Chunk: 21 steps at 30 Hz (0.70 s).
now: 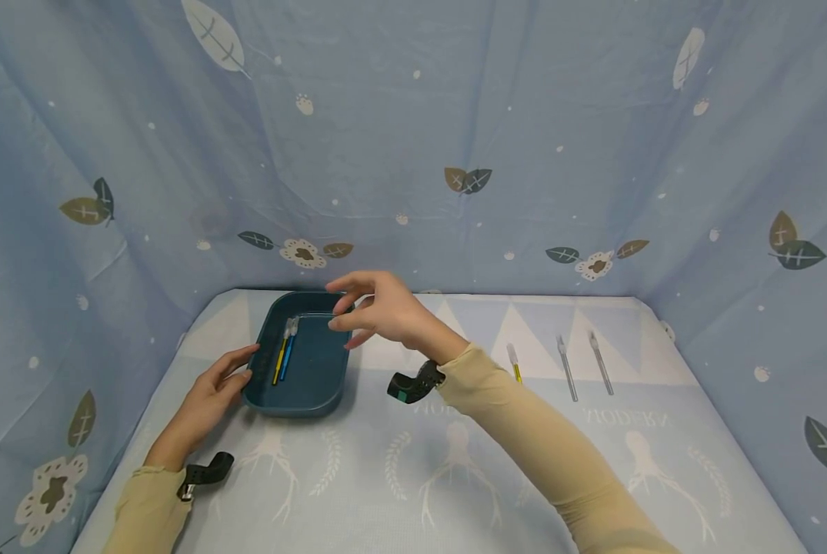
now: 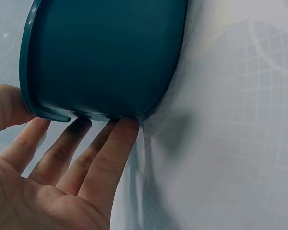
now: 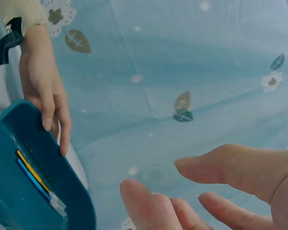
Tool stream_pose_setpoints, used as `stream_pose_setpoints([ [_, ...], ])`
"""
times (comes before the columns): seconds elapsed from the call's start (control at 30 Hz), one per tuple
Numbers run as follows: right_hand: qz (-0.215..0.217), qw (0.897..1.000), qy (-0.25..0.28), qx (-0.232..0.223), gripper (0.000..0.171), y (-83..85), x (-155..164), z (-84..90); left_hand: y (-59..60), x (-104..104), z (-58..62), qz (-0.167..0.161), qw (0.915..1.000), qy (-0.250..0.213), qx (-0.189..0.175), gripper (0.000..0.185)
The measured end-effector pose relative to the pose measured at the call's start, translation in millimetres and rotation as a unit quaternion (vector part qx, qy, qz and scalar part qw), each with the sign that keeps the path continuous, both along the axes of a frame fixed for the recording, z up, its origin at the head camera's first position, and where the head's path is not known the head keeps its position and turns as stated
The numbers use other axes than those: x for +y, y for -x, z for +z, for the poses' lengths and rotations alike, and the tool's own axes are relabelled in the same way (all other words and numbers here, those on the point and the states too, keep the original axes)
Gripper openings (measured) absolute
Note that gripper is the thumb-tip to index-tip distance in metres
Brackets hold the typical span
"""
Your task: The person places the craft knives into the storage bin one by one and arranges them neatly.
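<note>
A dark teal oval plastic tray [image 1: 316, 385] sits on the bench [image 1: 455, 477], which is covered by a pale blue cloth printed with white triangles and plant figures. The left hand [image 1: 208, 396] rests against the tray's near-left wall with its fingers [image 2: 110, 158] straight and relaxed, their tips touching the underside of the rim and the wall; it grips nothing.

The right hand [image 1: 378, 308] hovers above the tray's far-right rim, well clear of the bench. In the head view a thin clear rod-like tool [image 1: 312, 314] runs from its fingertips leftward over the tray, seemingly pinched between thumb and forefinger. In the right wrist view the fingers [image 3: 149, 203] appear spread and loosely bent with nothing plainly between them, so I cannot tell whether the hand truly holds the tool.

Inside the tray, near its left side, 2 slim tools lie side by side and roughly parallel: a yellow-handled one [image 1: 278, 362] and a blue-handled one [image 1: 288, 358], both with pale clear tips pointing to the far end.

On the bench to the right, well apart from the tray, lie a short yellow-handled tool with a clear cap [image 1: 514, 362] and 2 long silvery tools [image 1: 567, 368] [image 1: 601, 363].

A blue curtain with leaf and flower prints [image 1: 413, 138] encloses the bench.
</note>
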State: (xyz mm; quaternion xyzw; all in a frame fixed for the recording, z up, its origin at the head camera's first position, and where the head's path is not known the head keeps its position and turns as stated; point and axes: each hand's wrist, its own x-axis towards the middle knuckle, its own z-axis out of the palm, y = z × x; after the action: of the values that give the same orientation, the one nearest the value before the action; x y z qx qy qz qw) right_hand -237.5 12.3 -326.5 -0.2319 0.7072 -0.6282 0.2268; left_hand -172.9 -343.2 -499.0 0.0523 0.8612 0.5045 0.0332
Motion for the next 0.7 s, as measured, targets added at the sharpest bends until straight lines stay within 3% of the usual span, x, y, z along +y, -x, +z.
stream_pose_setpoints([
  [0.7,-0.032,0.999,-0.002,0.026,0.054,-10.0,69,0.3,0.9,-2,-1.2,0.001,1.0000,0.005,-0.001,0.058],
])
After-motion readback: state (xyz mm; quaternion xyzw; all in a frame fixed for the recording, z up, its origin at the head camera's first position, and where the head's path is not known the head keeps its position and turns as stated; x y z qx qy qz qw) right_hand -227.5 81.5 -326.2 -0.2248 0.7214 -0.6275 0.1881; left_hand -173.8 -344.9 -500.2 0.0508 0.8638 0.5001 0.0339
